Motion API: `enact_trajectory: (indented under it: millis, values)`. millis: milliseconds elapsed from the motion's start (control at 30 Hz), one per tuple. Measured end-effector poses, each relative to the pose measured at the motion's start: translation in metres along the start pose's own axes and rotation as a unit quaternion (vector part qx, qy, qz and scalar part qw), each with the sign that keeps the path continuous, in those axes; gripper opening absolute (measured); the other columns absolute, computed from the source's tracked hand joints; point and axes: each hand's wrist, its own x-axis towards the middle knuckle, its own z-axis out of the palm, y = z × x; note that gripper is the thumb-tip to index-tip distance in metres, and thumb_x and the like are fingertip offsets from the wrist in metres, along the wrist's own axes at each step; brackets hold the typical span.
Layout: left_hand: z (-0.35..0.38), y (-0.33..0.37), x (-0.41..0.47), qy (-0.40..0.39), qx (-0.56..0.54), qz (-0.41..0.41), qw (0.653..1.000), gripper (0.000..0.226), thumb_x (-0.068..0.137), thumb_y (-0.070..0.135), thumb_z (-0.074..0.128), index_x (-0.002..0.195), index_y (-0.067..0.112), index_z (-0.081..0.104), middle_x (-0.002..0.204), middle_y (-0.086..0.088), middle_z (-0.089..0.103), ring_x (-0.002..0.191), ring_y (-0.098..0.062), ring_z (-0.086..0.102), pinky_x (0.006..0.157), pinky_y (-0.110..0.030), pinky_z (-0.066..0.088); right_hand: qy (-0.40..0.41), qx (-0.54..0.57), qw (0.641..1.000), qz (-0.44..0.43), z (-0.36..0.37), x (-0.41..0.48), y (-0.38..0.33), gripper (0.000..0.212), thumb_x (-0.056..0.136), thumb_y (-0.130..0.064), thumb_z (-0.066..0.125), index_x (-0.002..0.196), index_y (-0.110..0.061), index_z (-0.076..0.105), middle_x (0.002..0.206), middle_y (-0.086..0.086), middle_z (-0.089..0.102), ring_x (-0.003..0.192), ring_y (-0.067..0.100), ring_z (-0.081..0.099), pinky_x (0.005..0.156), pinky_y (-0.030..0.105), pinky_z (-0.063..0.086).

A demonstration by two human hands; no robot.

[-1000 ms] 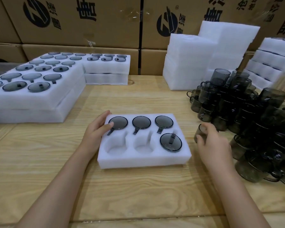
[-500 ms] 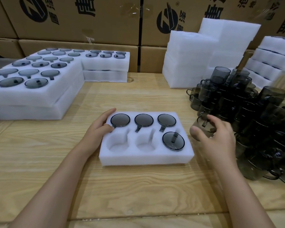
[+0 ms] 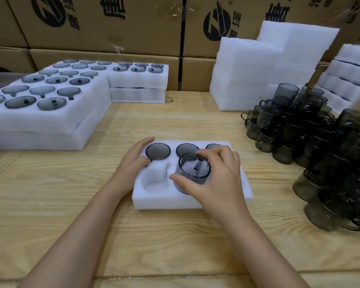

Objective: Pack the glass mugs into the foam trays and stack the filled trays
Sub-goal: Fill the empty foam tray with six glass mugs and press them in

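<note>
The right hand (image 3: 215, 180) grips a smoky grey glass mug (image 3: 193, 170) by its rim at the middle front pocket of a white rectangular foam tray (image 3: 187, 202) on the pale wooden table (image 3: 175, 242). The left hand (image 3: 131, 165) rests on the tray's left edge. A pile of dark glass mugs (image 3: 320, 146) stands to the right.

likely warehouse: stacked cartons (image 3: 104, 28), foam trays (image 3: 247, 80)

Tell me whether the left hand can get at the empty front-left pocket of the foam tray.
Probably yes. The left hand rests on the foam tray at its left edge, right beside the empty pocket, and nothing covers it. The right hand holds a glass mug just beside it, not over it.
</note>
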Motion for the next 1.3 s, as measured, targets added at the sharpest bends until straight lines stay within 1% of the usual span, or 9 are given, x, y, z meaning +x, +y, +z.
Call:
enact_trajectory:
  millis: [267, 600, 700, 767, 867, 967, 1033, 1133, 1300]
  values:
    - [0.000, 0.002, -0.001, -0.006, -0.006, 0.002, 1.000, 0.060, 0.064, 0.020, 0.044, 0.120, 0.041, 0.053, 0.134, 0.012, 0.049, 0.128, -0.008, 0.042, 0.107, -0.031, 0.035, -0.072, 0.010, 0.995, 0.064, 0.002, 0.007, 0.008, 0.057, 0.058, -0.068, 0.067, 0.104, -0.039, 0.048, 0.098, -0.032, 0.048, 0.095, -0.016, 0.043, 0.070, 0.005, 0.035]
    - [-0.001, 0.000, -0.001, -0.011, -0.014, 0.009, 1.000, 0.044, 0.077, 0.030, 0.042, 0.116, 0.047, 0.053, 0.131, 0.022, 0.048, 0.130, -0.004, 0.041, 0.115, -0.040, 0.029, -0.141, -0.084, 0.986, 0.022, -0.004, 0.013, 0.016, 0.066, 0.062, -0.065, 0.064, 0.117, -0.032, 0.049, 0.099, -0.023, 0.047, 0.087, -0.006, 0.039, 0.066, 0.005, 0.034]
    - [-0.002, 0.002, -0.002, -0.013, -0.005, 0.015, 1.000, 0.041, 0.080, 0.035, 0.043, 0.118, 0.048, 0.052, 0.132, 0.022, 0.048, 0.129, -0.001, 0.041, 0.114, -0.037, 0.029, -0.157, -0.130, 0.979, -0.011, -0.004, 0.008, 0.015, 0.069, 0.072, -0.063, 0.060, 0.130, -0.029, 0.045, 0.112, -0.016, 0.051, 0.108, 0.003, 0.041, 0.088, 0.013, 0.035]
    - [0.000, 0.003, -0.003, -0.014, 0.002, 0.018, 1.000, 0.041, 0.081, 0.036, 0.042, 0.121, 0.044, 0.051, 0.135, 0.018, 0.048, 0.131, -0.003, 0.040, 0.115, -0.037, 0.028, -0.163, -0.201, 0.963, -0.071, -0.003, 0.004, 0.015, 0.074, 0.083, -0.061, 0.049, 0.144, -0.024, 0.033, 0.139, -0.010, 0.043, 0.131, 0.003, 0.025, 0.110, 0.015, 0.002]
    - [0.000, 0.014, -0.009, 0.018, 0.056, 0.044, 0.997, 0.044, 0.082, 0.036, 0.043, 0.125, 0.036, 0.049, 0.144, 0.010, 0.042, 0.138, -0.008, 0.033, 0.113, -0.026, 0.023, -0.195, -0.269, 0.938, -0.099, -0.005, 0.002, 0.015, 0.078, 0.086, -0.066, 0.018, 0.151, -0.024, 0.011, 0.157, -0.010, 0.013, 0.144, 0.004, -0.001, 0.109, 0.020, -0.020]
    - [-0.003, 0.039, -0.020, 0.045, 0.181, 0.189, 0.964, 0.055, 0.085, 0.043, 0.049, 0.137, 0.026, 0.046, 0.152, 0.008, 0.033, 0.142, -0.006, 0.026, 0.114, -0.028, 0.018, -0.214, -0.262, 0.938, -0.079, -0.008, 0.002, 0.014, 0.079, 0.084, -0.062, -0.011, 0.152, -0.023, 0.002, 0.159, -0.012, -0.001, 0.142, 0.000, -0.013, 0.113, 0.025, -0.018]
    - [0.006, 0.055, -0.030, -0.025, 0.247, 0.248, 0.937, 0.057, 0.089, 0.046, 0.039, 0.141, 0.023, 0.043, 0.148, 0.009, 0.040, 0.140, -0.009, 0.032, 0.116, -0.031, 0.020, -0.199, -0.273, 0.938, -0.074, -0.007, 0.000, 0.014, 0.067, 0.091, -0.050, -0.016, 0.151, -0.021, -0.003, 0.159, -0.010, -0.004, 0.142, 0.000, -0.013, 0.113, 0.027, -0.018]
    - [0.030, 0.062, -0.040, -0.161, 0.369, 0.198, 0.894, 0.058, 0.096, 0.046, 0.021, 0.150, 0.026, 0.025, 0.153, 0.011, 0.033, 0.142, -0.005, 0.025, 0.116, -0.024, 0.016, -0.173, -0.305, 0.934, -0.067, -0.002, -0.003, 0.013, 0.067, 0.083, -0.041, -0.020, 0.146, -0.019, -0.017, 0.158, -0.009, -0.009, 0.142, 0.001, -0.014, 0.112, 0.031, -0.022]
    - [0.036, 0.056, -0.037, -0.210, 0.482, 0.181, 0.831, 0.052, 0.103, 0.034, 0.020, 0.153, 0.031, 0.005, 0.160, 0.016, 0.005, 0.144, 0.003, -0.008, 0.119, -0.028, -0.002, -0.172, -0.358, 0.915, -0.074, 0.004, -0.008, 0.012, 0.074, 0.080, -0.036, -0.019, 0.149, -0.013, -0.010, 0.159, -0.005, -0.005, 0.144, 0.008, -0.014, 0.107, 0.038, -0.030]
